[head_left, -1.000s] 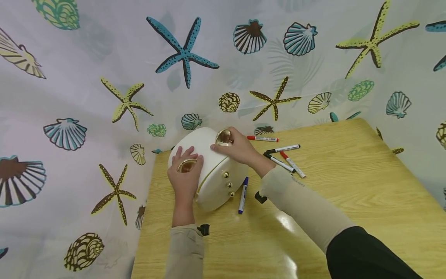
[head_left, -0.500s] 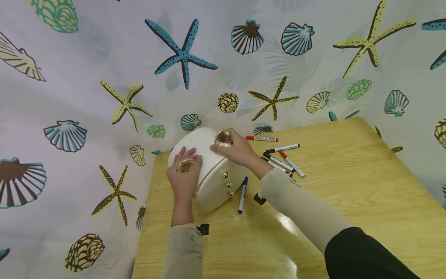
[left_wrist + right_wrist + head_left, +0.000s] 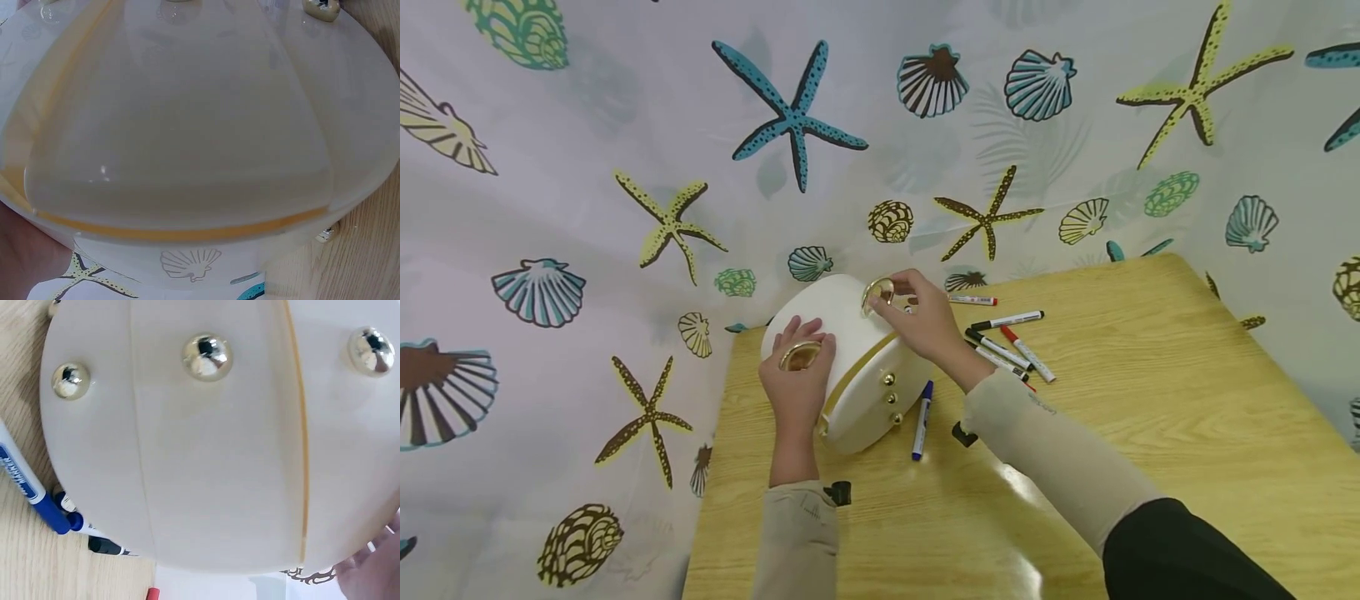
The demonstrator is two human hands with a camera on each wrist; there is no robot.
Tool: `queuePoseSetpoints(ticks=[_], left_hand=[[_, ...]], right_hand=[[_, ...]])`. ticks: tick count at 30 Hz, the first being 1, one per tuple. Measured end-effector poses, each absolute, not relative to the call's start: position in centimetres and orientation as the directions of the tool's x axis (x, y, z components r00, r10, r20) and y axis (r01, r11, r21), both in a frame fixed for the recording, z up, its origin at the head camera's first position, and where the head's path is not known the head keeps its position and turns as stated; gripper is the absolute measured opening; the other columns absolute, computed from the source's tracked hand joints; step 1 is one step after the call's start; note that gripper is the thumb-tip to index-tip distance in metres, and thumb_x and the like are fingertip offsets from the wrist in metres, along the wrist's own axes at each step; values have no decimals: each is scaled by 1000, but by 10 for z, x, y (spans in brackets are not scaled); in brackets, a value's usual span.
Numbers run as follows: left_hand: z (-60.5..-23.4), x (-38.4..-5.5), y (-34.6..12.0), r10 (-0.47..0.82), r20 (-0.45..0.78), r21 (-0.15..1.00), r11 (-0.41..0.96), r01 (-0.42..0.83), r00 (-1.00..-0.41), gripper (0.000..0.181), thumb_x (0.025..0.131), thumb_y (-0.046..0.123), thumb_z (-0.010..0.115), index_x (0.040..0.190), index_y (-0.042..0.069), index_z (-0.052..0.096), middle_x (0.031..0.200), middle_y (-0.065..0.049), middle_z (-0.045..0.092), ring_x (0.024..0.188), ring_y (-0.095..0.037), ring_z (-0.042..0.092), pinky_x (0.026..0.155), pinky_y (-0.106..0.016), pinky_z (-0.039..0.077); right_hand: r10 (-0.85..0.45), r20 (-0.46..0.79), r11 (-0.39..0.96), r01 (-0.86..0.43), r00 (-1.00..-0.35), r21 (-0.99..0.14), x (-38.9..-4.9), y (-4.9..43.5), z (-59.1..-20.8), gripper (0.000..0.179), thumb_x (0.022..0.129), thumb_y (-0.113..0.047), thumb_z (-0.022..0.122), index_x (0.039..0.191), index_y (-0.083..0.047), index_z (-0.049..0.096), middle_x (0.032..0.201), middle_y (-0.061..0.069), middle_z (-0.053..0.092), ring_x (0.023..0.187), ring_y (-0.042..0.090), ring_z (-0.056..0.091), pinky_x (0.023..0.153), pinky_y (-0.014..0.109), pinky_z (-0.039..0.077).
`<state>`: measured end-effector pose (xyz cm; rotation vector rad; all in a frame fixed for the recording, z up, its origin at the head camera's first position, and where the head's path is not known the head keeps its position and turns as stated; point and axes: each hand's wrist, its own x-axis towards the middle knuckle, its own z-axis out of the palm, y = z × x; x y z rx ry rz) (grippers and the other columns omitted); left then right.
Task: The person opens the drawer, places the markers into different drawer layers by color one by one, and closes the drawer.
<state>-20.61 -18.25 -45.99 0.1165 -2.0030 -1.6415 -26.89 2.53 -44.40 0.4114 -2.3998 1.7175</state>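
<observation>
A rounded white box point(image 3: 857, 417) with small gold balls point(image 3: 891, 398) on its side stands tilted on the table. Between its body and upper section runs a gold-yellow band point(image 3: 859, 368), which also shows in the left wrist view as an orange strip point(image 3: 187, 234). Two shiny gold round knobs stick up from the white top point(image 3: 835, 304). My left hand point(image 3: 793, 387) holds the nearer knob point(image 3: 801, 357) between thumb and index finger, other fingers spread on the top. My right hand point(image 3: 921, 321) pinches the farther ring-like knob point(image 3: 878, 292) with thumb and fingers.
A blue marker point(image 3: 922, 421) lies right beside the box. Farther right, several black and red markers lie in a loose group, among them a red one point(image 3: 1028, 353) and a black one point(image 3: 1009, 320). A shell-print curtain point(image 3: 820, 225) rises behind the wooden table point(image 3: 1135, 358).
My right hand has shifted slightly, its thumb now farther onto the ring-like knob. The gold-yellow band looks wider. My left hand has stayed in place.
</observation>
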Motion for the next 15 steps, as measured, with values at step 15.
queuePoseSetpoints(ticks=[15], left_hand=[[-461, -207, -183, -397, 325, 937, 259, 235, -858, 21, 89, 28, 86, 93, 8, 83, 115, 1, 82, 138, -4, 57, 132, -26, 23]], right_hand=[[-28, 574, 280, -557, -819, -782, -216, 41, -485, 18, 97, -16, 76, 81, -12, 68, 82, 3, 64, 72, 19, 58, 65, 29, 50]])
